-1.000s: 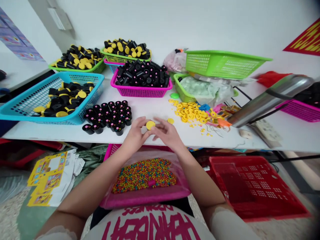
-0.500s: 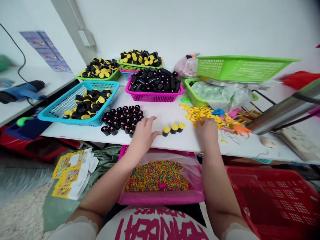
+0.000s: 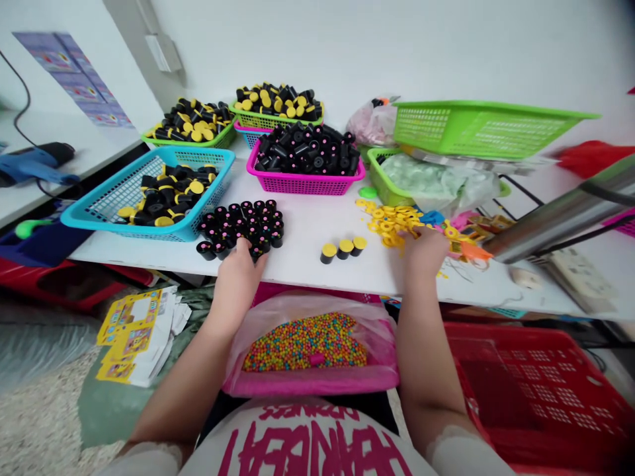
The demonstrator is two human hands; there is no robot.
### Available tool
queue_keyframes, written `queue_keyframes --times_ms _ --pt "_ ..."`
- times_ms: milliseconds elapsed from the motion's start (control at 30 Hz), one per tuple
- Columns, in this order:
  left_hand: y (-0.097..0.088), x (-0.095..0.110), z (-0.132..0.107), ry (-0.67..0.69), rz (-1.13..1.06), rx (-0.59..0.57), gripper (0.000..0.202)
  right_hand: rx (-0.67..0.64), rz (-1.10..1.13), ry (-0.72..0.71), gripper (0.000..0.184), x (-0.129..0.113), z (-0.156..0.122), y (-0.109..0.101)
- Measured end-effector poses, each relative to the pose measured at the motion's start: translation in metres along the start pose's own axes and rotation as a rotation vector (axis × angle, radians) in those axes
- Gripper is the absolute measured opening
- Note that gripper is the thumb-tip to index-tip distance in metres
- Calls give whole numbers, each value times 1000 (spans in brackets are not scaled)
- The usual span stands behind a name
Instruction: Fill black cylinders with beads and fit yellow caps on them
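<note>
Left hand: the left hand [image 3: 237, 268] has been moved from the capped tubes to the cluster of open black tubes [image 3: 241, 227] at ten o'clock; its fingers are laid on the nearest tube, but whether it is pinched cannot be told.
Right hand: the right hand [image 3: 425, 250] is kept on the pile of yellow caps [image 3: 391, 221] at two o'clock; its fingers are curled, their closure hidden.
Capped tubes: three tubes [image 3: 343, 248] are left standing at twelve o'clock, untouched.
Meaning: a finished tube appears to have been set down, and fresh parts are being sought.
Bead tray: the tray of beads [image 3: 307, 344] is held on the lap at six o'clock.
</note>
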State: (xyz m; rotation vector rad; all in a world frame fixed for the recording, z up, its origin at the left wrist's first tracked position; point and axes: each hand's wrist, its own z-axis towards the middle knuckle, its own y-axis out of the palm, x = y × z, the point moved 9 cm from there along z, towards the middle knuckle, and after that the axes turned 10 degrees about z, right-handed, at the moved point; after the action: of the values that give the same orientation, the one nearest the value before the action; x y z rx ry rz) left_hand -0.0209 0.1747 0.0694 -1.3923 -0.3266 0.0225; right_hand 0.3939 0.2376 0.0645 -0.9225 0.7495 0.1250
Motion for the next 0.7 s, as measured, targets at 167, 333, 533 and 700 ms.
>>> queue_keyframes --times_ms 167,333,533,700 --pt "-5 -3 -4 -14 -9 -15 47 47 84 -104 24 -18 -3 -8" --pt "-30 19 -10 114 -128 0 46 76 475 -437 24 -94 -47 -31" --pt "-45 94 -23 588 -604 -173 21 -135 821 -785 12 -162 -124 -43" --pt "-24 103 -31 623 -925 -345 23 -145 865 -948 39 -147 -156 -41"
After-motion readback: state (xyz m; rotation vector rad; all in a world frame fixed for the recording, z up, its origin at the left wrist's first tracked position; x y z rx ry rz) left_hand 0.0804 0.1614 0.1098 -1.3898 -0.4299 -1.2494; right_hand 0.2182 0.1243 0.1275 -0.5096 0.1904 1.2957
